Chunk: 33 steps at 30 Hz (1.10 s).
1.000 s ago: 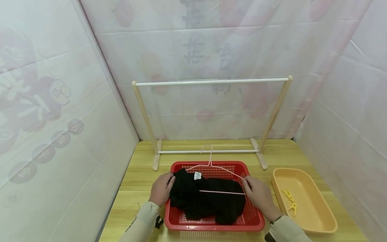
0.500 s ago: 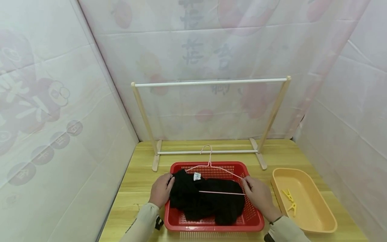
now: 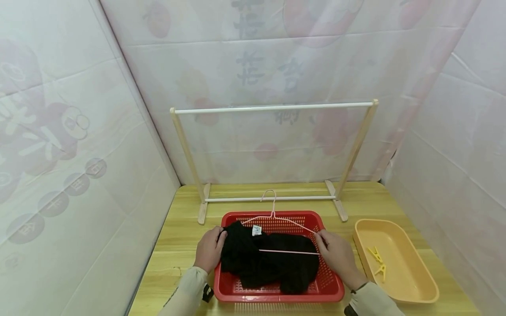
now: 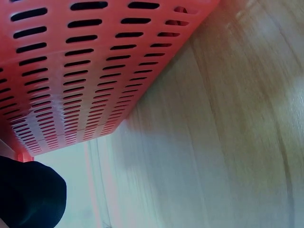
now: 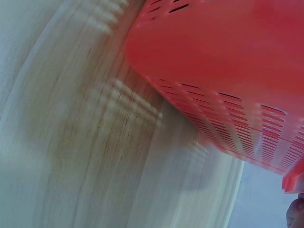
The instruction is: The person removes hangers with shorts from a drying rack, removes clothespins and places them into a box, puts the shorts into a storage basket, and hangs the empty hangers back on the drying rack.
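A crumpled black garment (image 3: 276, 263) with a white label lies in the red perforated basket (image 3: 278, 298). At its left end my left hand (image 3: 209, 249) pinches the cloth between thumb and fingers, over the basket's left rim. My right hand (image 3: 337, 256) grips the right end of a thin pink clothes hanger (image 3: 273, 215). The hanger's left part runs into the garment and is hidden there; its hook points toward the back. Dark cloth (image 4: 31, 192) shows low in the left wrist view, and a bit of a finger (image 5: 296, 213) appears at the right wrist view's edge.
Behind the basket stands a wooden drying rack with a white top rail (image 3: 272, 108) and a lower rail. To the right is a yellow tray (image 3: 411, 263) with yellow clothespins (image 3: 378, 263) in it. Fabric walls enclose the wooden table (image 3: 174, 245) on three sides.
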Tool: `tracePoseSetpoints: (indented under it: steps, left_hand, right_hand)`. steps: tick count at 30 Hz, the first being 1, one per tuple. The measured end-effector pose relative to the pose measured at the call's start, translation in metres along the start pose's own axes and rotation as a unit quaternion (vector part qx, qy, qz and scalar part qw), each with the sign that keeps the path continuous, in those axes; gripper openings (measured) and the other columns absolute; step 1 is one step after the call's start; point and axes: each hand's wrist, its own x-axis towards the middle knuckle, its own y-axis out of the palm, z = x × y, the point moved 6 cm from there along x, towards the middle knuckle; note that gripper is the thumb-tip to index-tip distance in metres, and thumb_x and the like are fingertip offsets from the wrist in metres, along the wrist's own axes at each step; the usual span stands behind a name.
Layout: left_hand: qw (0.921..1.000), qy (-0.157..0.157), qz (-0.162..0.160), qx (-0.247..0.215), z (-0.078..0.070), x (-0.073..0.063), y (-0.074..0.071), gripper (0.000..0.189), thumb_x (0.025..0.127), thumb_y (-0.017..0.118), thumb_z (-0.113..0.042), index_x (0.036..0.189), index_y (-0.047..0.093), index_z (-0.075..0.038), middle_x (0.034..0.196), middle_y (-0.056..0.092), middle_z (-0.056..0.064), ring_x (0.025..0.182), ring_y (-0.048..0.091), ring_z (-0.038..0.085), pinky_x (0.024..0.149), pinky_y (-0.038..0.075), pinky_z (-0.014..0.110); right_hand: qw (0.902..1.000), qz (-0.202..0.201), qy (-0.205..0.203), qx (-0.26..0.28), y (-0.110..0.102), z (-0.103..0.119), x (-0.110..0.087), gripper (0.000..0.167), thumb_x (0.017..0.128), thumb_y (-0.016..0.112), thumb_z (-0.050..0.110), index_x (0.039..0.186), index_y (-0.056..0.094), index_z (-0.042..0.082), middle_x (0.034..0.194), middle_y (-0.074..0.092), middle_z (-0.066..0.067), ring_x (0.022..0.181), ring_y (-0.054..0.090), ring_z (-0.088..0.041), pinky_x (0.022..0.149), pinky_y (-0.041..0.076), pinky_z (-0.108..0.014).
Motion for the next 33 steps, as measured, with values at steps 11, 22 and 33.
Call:
tracePoseSetpoints:
  steps: [11, 22, 33]
  left_hand:
    - [0.9997, -0.01, -0.003, -0.022, 0.001, -0.003, 0.0, 0.013, 0.106, 0.06, -0.025, 0.095, 0.064, -0.018, 0.085, 0.062, -0.004, 0.078, 0.059, 0.014, 0.072, 0.049, 0.037]
    - [0.9829, -0.052, -0.011, -0.176, 0.012, 0.001, -0.007, 0.017, 0.109, 0.053, -0.019, 0.101, 0.063, -0.008, 0.102, 0.059, 0.006, 0.093, 0.055, 0.021, 0.083, 0.047, 0.041]
    - [0.9752, -0.117, -0.022, -0.187, 0.047, -0.002, -0.019, 0.017, 0.107, 0.059, -0.019, 0.095, 0.065, -0.009, 0.093, 0.064, 0.006, 0.085, 0.058, 0.018, 0.076, 0.048, 0.033]
  right_hand:
    - [1.0, -0.001, 0.003, 0.0, -0.002, 0.0, -0.003, 0.035, 0.097, 0.07, 0.017, 0.071, 0.048, 0.025, 0.059, 0.035, 0.014, 0.051, 0.032, -0.004, 0.047, 0.027, -0.024]
    - [0.9999, -0.006, 0.002, 0.011, 0.0, -0.002, -0.003, 0.036, 0.099, 0.069, 0.018, 0.071, 0.049, 0.026, 0.06, 0.037, 0.014, 0.052, 0.033, -0.004, 0.048, 0.028, -0.024]
    - [0.999, -0.032, -0.003, 0.03, -0.008, -0.01, 0.001, 0.027, 0.096, 0.07, 0.011, 0.074, 0.059, 0.02, 0.064, 0.047, 0.011, 0.056, 0.04, -0.005, 0.051, 0.034, -0.025]
